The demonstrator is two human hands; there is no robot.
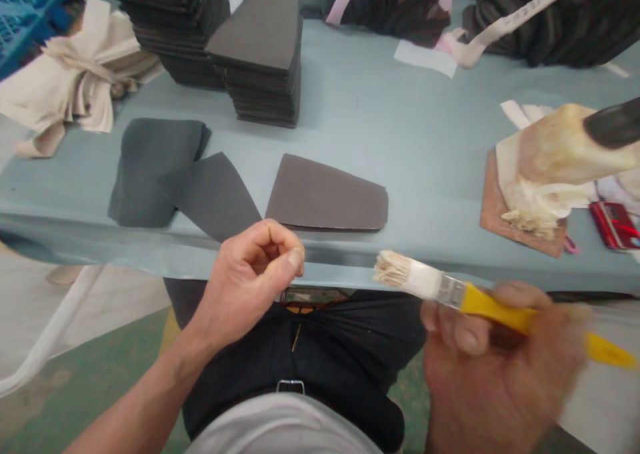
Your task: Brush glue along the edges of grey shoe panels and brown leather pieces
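My right hand (505, 354) is closed round the yellow handle of a brush (453, 291), whose pale, stiff bristles point left, off the table's front edge. My left hand (257, 277) has its fingers curled, thumb against index finger, near that edge; anything pinched there is too small to see. Just beyond it lies a dark grey piece (217, 194), its left end over a folded dark pile (155, 167). To the right of that piece, a thin stack of brownish-grey tapered pieces (327, 197) rests flat on the blue-grey table (370, 121).
Tall stacks of dark pieces (263, 34) stand at the back left, beside tied cream cloth strips (85, 74). A glue-stained container (555, 147) sits on a brown board at right, near a red object (615, 224). Dark bundles (560, 21) lie at the back right.
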